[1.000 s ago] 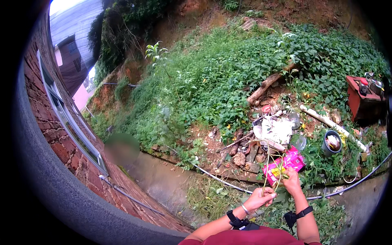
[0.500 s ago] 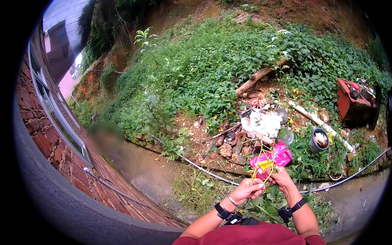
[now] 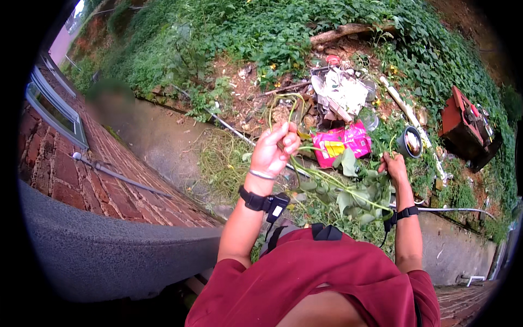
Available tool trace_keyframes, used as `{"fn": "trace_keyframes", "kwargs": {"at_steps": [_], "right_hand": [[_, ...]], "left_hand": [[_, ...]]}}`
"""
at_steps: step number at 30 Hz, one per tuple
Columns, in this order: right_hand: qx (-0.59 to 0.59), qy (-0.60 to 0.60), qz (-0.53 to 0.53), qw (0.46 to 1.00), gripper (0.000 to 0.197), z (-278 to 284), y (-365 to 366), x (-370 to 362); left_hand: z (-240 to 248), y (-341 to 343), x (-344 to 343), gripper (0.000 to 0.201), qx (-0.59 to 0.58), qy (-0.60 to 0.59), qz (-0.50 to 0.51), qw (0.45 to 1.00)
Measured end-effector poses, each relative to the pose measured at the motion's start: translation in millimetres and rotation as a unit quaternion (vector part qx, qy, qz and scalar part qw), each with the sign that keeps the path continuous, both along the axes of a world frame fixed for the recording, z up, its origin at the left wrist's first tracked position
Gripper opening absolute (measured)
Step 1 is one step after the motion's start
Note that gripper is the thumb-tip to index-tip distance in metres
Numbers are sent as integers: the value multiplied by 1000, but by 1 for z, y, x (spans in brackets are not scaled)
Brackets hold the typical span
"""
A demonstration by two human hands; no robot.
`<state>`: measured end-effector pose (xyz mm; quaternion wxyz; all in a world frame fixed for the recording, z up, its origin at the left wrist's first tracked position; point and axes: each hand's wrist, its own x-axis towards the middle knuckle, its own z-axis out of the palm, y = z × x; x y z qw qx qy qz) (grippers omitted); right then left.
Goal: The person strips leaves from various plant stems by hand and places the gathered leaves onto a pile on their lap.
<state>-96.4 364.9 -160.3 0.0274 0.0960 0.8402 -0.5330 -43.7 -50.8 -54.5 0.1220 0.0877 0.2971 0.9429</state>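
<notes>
My left hand (image 3: 275, 150) is closed around a leafy green vine (image 3: 354, 192), raised in front of my chest. A bare stem loops up above the fist, and the leafy length hangs across to the right. My right hand (image 3: 394, 165) is off to the right with its fingers pinched together; a thin green stem seems to rise from them, close to a dark bucket (image 3: 409, 143). Between the hands, farther off, lies a bright pink plastic packet (image 3: 357, 140) with a yellow patch.
A heap of white scraps (image 3: 342, 92) lies beyond the packet. Pulled weeds (image 3: 223, 163) cover part of the concrete gutter. A grey pipe (image 3: 231, 129) runs along its edge. At left stands a brick wall (image 3: 60, 169); at right, a rusty red box (image 3: 463, 122). Dense vines climb the slope.
My hands have moved from close together to wide apart, left hand leftward and up, right hand rightward. The vine now stretches below and between them. The view has tipped down.
</notes>
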Motion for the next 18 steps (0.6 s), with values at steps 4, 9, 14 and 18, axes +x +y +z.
{"fn": "trace_keyframes", "kwargs": {"at_steps": [4,9,14,18], "right_hand": [[-61,38,6,997,19,39,-17,13],[-12,-2,58,998,20,102,-94,29],[370,403,-103,831,35,146,-60,17],[550,481,-86,677,28,180,-83,34]], "left_hand": [[-27,-23,-22,24,66,-28,-28,997],[-52,-12,-42,24,73,-63,-101,990],[-65,-11,-57,20,21,-159,-55,986],[-80,-22,-62,20,-24,-163,-46,985]]}}
